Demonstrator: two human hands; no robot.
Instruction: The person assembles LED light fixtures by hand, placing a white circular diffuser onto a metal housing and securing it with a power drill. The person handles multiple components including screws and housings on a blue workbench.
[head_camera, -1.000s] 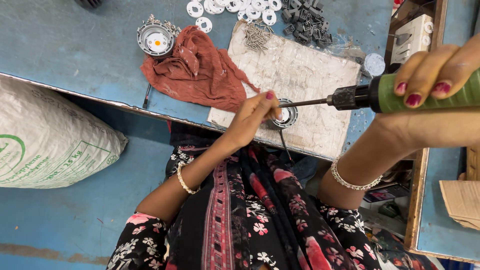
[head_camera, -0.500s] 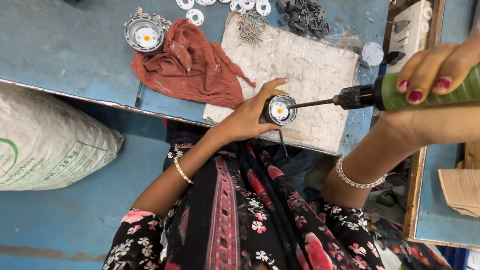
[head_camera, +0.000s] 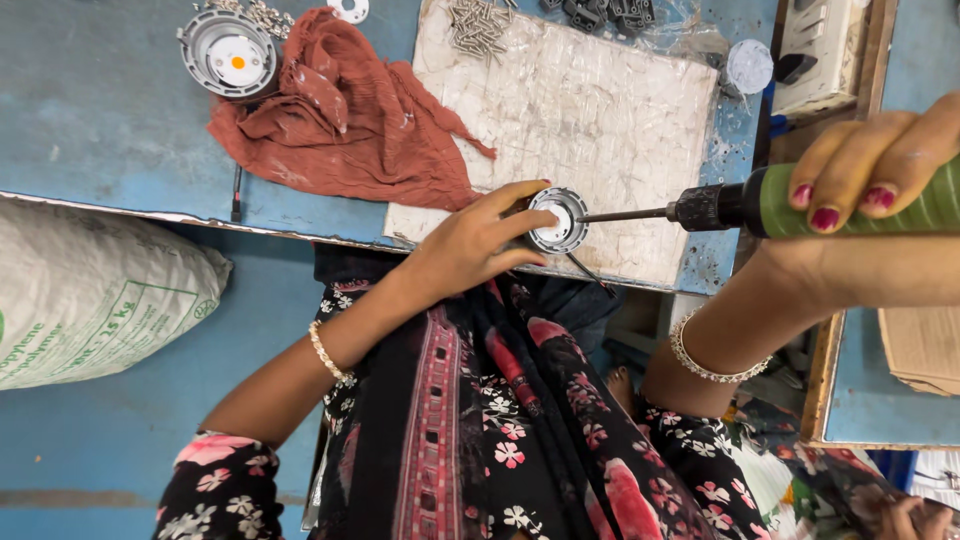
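Nearest the camera, a lap in dark floral cloth (head_camera: 480, 420) fills the bottom of the view, with a white sack (head_camera: 90, 290) on the blue floor at the left. Just beyond, the left hand (head_camera: 470, 245) is closed around a small round metal lamp housing (head_camera: 558, 218), thumb and fingers pinching its rim and pressing it down at the near edge of a white scuffed board (head_camera: 600, 110). The housing looks light, stiff and smooth-sided, likely to spin or slide under a driver, so the rim seems the sound place to hold it. The right hand (head_camera: 870, 190) comes in from the right, wrapped around the green body of a power screwdriver (head_camera: 800, 205); its bit lies level and meets the housing's right side. So the two hands sit well apart, the housing between them. Farther left lies a rust-red rag (head_camera: 340, 120), and past it a second round housing (head_camera: 225, 52) on the blue table (head_camera: 90, 110). Loose screws (head_camera: 478, 25) lie at the board's far edge.
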